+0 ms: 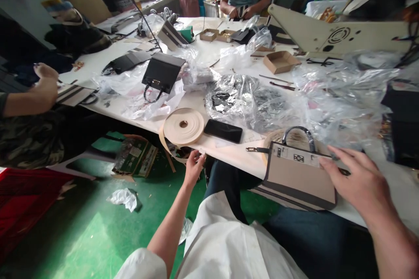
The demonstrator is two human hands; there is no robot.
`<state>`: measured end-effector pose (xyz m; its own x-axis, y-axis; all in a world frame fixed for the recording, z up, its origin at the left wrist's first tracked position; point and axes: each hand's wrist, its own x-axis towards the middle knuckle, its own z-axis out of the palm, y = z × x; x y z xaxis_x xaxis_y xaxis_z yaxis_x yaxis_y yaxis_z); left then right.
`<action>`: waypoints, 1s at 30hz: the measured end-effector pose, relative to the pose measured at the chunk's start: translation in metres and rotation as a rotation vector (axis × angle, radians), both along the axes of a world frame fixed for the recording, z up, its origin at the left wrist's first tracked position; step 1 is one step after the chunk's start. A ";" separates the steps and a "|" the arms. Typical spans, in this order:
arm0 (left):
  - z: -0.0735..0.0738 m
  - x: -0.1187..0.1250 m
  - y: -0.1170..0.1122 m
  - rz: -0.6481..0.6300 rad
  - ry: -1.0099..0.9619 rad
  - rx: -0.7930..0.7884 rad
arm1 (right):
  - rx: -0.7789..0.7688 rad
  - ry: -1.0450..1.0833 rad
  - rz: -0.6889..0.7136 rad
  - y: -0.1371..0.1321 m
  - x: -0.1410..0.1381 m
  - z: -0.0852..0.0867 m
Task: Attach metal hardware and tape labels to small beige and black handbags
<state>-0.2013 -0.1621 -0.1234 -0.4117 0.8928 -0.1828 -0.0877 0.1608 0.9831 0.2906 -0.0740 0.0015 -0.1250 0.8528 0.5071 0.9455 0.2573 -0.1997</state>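
A beige handbag (296, 176) with grey trim and a grey handle lies flat at the near edge of the white table (229, 152). My right hand (356, 181) rests on its right end, fingers spread and flat. My left hand (194, 166) reaches just below the table edge and pinches the loose end of the tape hanging from a cream tape roll (183, 126). A black phone (223, 130) lies between the roll and the handbag.
Crumpled clear plastic bags (330, 96) cover the table's middle and right. A black handbag (161, 73) and cardboard boxes (279, 61) lie farther back. One person's arm (32, 96) is at the left, another person sits at the far end. Scraps litter the green floor (98, 231).
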 end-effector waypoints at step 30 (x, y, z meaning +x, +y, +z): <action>0.192 0.087 -0.005 -0.880 0.000 -0.088 | -0.625 0.911 0.358 -0.058 -0.159 0.079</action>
<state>-0.1143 -0.1668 0.0687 0.4184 0.8684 -0.2661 0.1040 0.2453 0.9639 0.1313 -0.1316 0.0804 -0.2147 0.9760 0.0366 0.2791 0.0973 -0.9553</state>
